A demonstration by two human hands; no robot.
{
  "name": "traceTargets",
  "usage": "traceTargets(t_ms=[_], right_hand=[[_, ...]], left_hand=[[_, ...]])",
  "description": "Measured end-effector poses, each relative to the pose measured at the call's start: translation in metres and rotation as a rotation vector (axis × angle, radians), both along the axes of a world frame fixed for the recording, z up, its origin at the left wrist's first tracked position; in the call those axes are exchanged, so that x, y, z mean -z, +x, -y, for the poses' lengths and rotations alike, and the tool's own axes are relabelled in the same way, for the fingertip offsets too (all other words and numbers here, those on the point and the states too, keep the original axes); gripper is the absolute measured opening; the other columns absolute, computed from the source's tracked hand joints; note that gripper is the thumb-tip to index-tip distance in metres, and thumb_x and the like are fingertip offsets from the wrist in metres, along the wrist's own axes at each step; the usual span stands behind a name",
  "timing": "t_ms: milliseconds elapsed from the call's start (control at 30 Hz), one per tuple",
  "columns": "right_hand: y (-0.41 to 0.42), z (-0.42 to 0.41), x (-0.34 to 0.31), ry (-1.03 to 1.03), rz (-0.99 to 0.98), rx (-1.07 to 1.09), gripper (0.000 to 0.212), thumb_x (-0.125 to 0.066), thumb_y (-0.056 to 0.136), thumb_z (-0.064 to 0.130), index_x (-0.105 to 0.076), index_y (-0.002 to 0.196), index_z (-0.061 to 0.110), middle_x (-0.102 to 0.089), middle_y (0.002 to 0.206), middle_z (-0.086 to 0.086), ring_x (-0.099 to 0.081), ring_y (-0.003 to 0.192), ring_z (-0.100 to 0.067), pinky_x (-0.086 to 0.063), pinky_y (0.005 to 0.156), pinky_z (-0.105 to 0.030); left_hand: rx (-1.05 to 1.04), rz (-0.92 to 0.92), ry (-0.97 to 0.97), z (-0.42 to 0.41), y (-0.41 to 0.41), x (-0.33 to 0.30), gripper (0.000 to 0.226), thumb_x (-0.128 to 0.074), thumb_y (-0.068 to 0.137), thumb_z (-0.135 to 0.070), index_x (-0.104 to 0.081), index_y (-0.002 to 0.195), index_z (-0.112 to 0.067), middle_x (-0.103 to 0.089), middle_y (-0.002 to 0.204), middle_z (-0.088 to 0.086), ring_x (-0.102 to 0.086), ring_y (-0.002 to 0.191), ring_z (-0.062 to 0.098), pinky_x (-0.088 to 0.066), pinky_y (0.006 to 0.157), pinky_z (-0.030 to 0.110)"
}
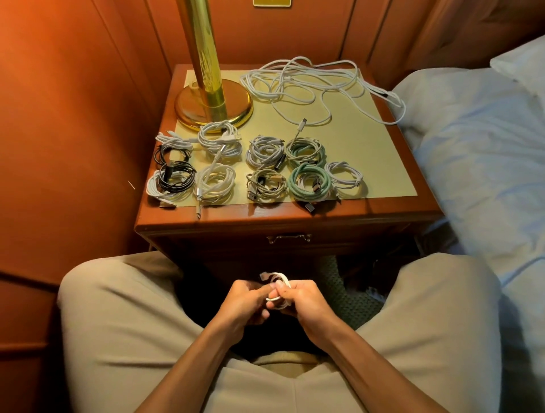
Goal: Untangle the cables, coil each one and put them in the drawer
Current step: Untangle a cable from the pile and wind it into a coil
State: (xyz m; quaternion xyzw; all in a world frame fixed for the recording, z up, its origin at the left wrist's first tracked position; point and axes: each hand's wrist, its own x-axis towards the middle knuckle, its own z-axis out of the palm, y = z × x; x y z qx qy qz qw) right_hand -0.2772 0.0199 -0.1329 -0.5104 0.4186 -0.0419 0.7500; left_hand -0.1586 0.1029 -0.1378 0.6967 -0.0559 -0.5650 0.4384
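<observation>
Nightstand (383,165) ahead of the knees, drawer (289,238) shut below its front edge. Loose white tangle (318,85) at the back right; finished coils (259,168) in rows at the front. White cable (280,290) in the lap, small coil pinched between both hands: left hand (244,303) and right hand (306,300) clamped on it, plug end pointing up-left. Drawer handle lies straight ahead, about equally near either hand.

**Out of sight**

The lamp (203,59) column runs off the top edge, as does a brass plate (272,3). Fingers of the left hand (246,300) and right hand (303,297) cover most of the white coil (280,280), so its loops cannot be counted. Both forearms leave the frame's bottom edge. Connector types on the coiled cables (259,168) are too small to tell.
</observation>
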Motion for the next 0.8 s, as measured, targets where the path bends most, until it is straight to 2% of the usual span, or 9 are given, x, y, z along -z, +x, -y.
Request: traceTargets(t_ms=[67,133,233,333,433,533,600,667,800], right_hand=[[-0.001,0.0,-0.001,0.002,-0.007,-0.025,0.04,-0.047,0.103,0.022,-0.073,0.08,0.003,-0.07,0.08,-0.022,-0.068,0.079,-0.028,-0.055,0.085,-0.041],[0.002,-0.001,0.0,-0.032,-0.076,0.063,0.042,-0.046,0.104,0.024,-0.074,0.082,0.002,-0.072,0.084,-0.019,-0.067,0.083,-0.026,-0.053,0.086,-0.042],[0.007,0.01,0.001,0.067,-0.216,0.41,0.033,-0.046,0.103,0.019,-0.068,0.081,0.008,-0.068,0.083,-0.009,-0.061,0.08,-0.021,-0.046,0.072,-0.035],[0.005,0.024,0.002,0.269,-0.279,0.642,0.025,-0.045,0.101,0.01,-0.061,0.082,0.009,-0.063,0.085,-0.011,-0.057,0.074,-0.022,-0.043,0.063,-0.033],[0.005,0.023,0.003,0.318,-0.256,0.665,0.026,-0.043,0.101,0.007,-0.058,0.08,0.006,-0.06,0.081,-0.013,-0.055,0.069,-0.023,-0.043,0.059,-0.033],[0.008,0.018,0.002,0.241,-0.213,0.628,0.028,-0.042,0.101,0.004,-0.055,0.076,0.006,-0.059,0.075,-0.012,-0.053,0.065,-0.022,-0.043,0.058,-0.032],[0.009,0.015,0.005,0.146,-0.168,0.535,0.032,-0.042,0.103,0.008,-0.054,0.074,0.008,-0.058,0.071,-0.01,-0.053,0.063,-0.019,-0.042,0.057,-0.03],[0.009,0.014,0.007,0.069,-0.099,0.419,0.038,-0.042,0.105,0.014,-0.054,0.069,0.01,-0.057,0.066,-0.006,-0.051,0.06,-0.016,-0.042,0.056,-0.028],[0.002,0.017,-0.001,0.065,0.058,0.177,0.041,-0.04,0.106,0.017,-0.052,0.068,0.009,-0.057,0.061,-0.005,-0.051,0.052,-0.013,-0.043,0.053,-0.026]], left_hand=[[0.003,-0.054,0.027,0.0,0.002,0.002,0.024,-0.066,0.094,-0.02,-0.071,0.099,0.002,-0.067,0.068,0.009,-0.057,0.053,0.011,-0.046,0.049,0.021],[-0.048,-0.051,0.044,0.001,0.002,0.003,0.017,-0.063,0.095,-0.012,-0.07,0.098,0.003,-0.068,0.07,0.011,-0.061,0.057,0.013,-0.05,0.05,0.021],[-0.206,-0.077,0.04,0.004,0.003,0.003,0.012,-0.059,0.096,-0.004,-0.066,0.096,0.005,-0.069,0.075,0.012,-0.062,0.056,0.013,-0.05,0.048,0.02],[-0.358,-0.185,0.032,0.008,0.003,0.0,0.016,-0.056,0.098,-0.006,-0.064,0.101,0.007,-0.069,0.085,0.015,-0.066,0.065,0.017,-0.056,0.052,0.024],[-0.611,-0.376,0.01,0.011,0.004,-0.002,0.011,-0.048,0.1,-0.001,-0.059,0.1,0.0,-0.067,0.095,0.02,-0.068,0.078,0.026,-0.059,0.068,0.036],[-0.778,-0.498,-0.005,0.011,0.005,-0.002,0.019,-0.04,0.101,0.003,-0.058,0.098,-0.002,-0.067,0.094,0.021,-0.065,0.083,0.032,-0.051,0.081,0.045],[-0.794,-0.457,0.022,0.008,0.007,0.001,0.018,-0.041,0.1,0.005,-0.058,0.099,0.001,-0.066,0.092,0.021,-0.065,0.081,0.032,-0.053,0.076,0.044],[-0.768,-0.32,0.059,0.006,0.011,0.006,0.014,-0.045,0.095,0.009,-0.057,0.103,0.006,-0.063,0.094,0.023,-0.064,0.082,0.032,-0.058,0.063,0.04],[-0.508,0.019,0.062,0.008,0.016,0.006,0.014,-0.049,0.09,0.012,-0.06,0.095,0.004,-0.06,0.092,0.016,-0.065,0.075,0.024,-0.06,0.053,0.028]])
